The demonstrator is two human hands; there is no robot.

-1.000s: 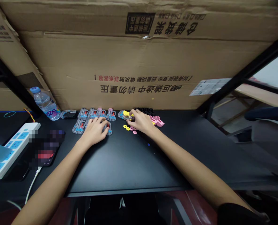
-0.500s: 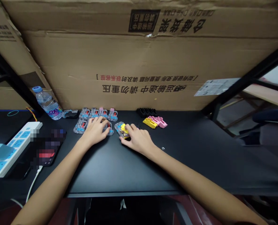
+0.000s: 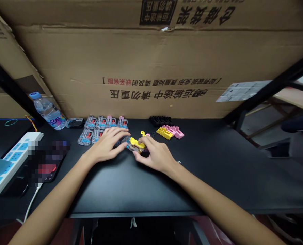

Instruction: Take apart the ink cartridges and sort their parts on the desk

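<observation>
A small clear plastic case with a yellow piece (image 3: pixel 136 143) on top is held up over the black table. My right hand (image 3: pixel 156 153) pinches its right end between thumb and fingers. At the left end, the thumb and fingers of my left hand (image 3: pixel 108 144) close around the case. Several similar clear cases with blue and red parts (image 3: pixel 98 123) lie in two rows beyond my left hand, which partly covers the front row. Small yellow rings (image 3: pixel 142 133), a pink ring and dark rings lie just past my right fingers.
Yellow pieces (image 3: pixel 164 132), pink pieces (image 3: pixel 176 132) and black pieces (image 3: pixel 160 121) sit along the back. On the left are a water bottle (image 3: pixel 48 110), a phone (image 3: pixel 50 163) and a white power strip (image 3: pixel 15 160). A cardboard wall (image 3: pixel 141 58) closes off the back.
The case with the yellow piece has come off the table toward me. My left hand has moved right from the clear cases to its left end. The small rings are now uncovered.
</observation>
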